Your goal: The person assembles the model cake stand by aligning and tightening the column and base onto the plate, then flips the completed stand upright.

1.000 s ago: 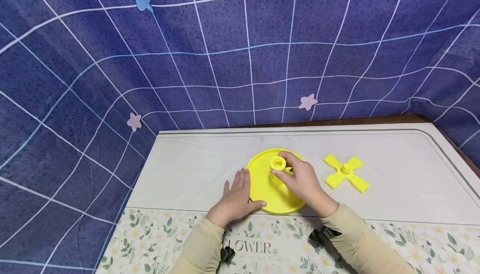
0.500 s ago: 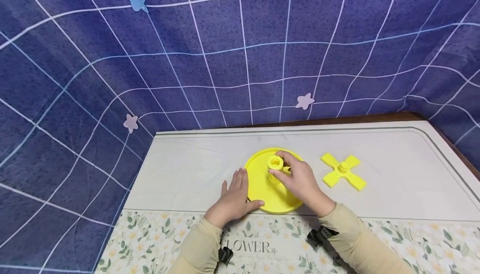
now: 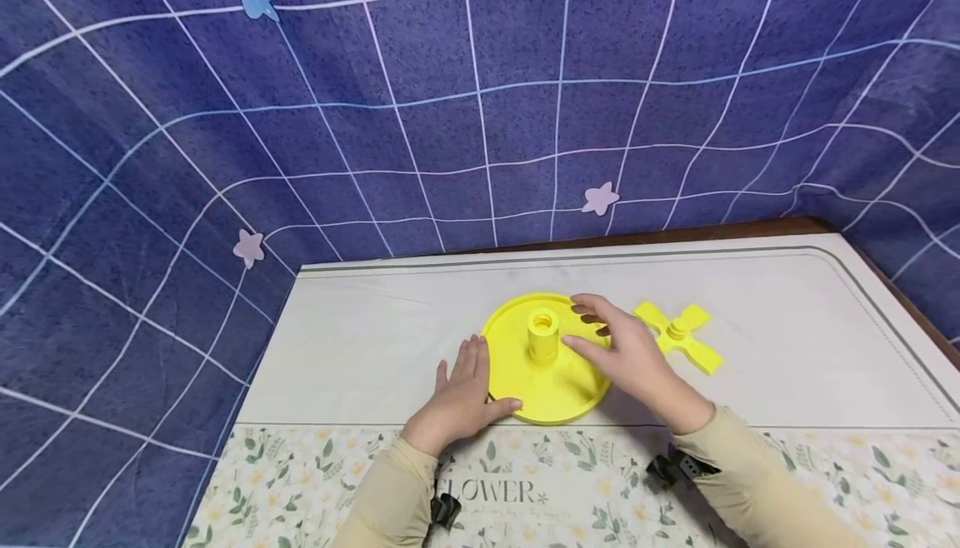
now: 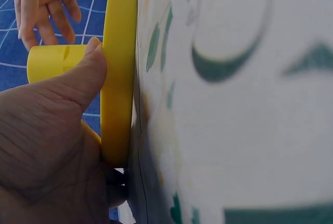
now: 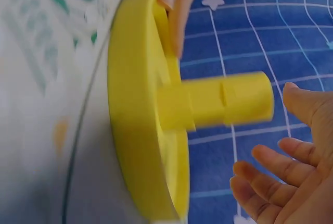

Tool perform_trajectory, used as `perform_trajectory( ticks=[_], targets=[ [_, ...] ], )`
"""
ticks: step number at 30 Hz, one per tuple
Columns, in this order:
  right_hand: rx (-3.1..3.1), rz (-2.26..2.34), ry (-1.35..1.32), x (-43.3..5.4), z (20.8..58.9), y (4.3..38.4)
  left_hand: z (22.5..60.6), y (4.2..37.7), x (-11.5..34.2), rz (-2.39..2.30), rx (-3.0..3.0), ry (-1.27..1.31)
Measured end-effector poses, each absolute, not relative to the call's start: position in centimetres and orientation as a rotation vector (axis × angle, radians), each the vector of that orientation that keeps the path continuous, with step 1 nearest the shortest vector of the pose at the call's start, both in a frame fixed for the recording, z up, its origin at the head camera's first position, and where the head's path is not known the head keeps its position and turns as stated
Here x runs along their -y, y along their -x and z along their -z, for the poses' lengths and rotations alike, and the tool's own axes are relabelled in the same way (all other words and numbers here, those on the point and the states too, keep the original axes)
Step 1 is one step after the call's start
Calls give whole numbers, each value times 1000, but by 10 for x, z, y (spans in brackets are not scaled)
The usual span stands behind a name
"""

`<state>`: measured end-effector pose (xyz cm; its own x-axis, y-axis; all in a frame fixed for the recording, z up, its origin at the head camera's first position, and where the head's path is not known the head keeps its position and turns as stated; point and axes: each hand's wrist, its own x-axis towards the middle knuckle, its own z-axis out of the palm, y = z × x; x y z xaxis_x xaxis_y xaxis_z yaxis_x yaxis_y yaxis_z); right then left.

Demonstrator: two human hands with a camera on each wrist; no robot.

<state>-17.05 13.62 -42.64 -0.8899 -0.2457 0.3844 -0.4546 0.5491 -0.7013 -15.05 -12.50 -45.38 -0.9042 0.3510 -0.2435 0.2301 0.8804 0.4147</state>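
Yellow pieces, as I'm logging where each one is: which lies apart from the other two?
The cross-shaped piece, on the white tablecloth, partly hidden by the right hand; the hollow post stands upright on the round tray.

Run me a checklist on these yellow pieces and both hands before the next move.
1. Tray steadied: ok; the left hand rests at its rim.
2. Post upright on the tray: ok.
3. Post locked tight to the tray: cannot tell; the joint's hold doesn't show.
4. Right hand off the post: ok; the right wrist view shows a gap.
5. Cross-shaped piece peg-side up: ok; its peg points upward.
6. Cross-shaped piece fully in sight: not ok; the right hand hides part of it in the head view.
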Motion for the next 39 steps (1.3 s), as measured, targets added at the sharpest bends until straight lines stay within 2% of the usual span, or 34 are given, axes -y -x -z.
perform_trajectory(
  ticks=[8,18,31,39],
  targets=[
    [2494,-1094,-500,-191,426,158,454,151,126,-564,-2745,-438],
    [2651,-882,-188,-242,438,138,454,152,127,-565,-2750,-445],
    [2968,-486,-81,-267,456,138,454,152,128,-567,-2750,-463],
    [2959,-504,-18,-266,455,139,454,151,129,-578,-2751,-462]
  ],
)
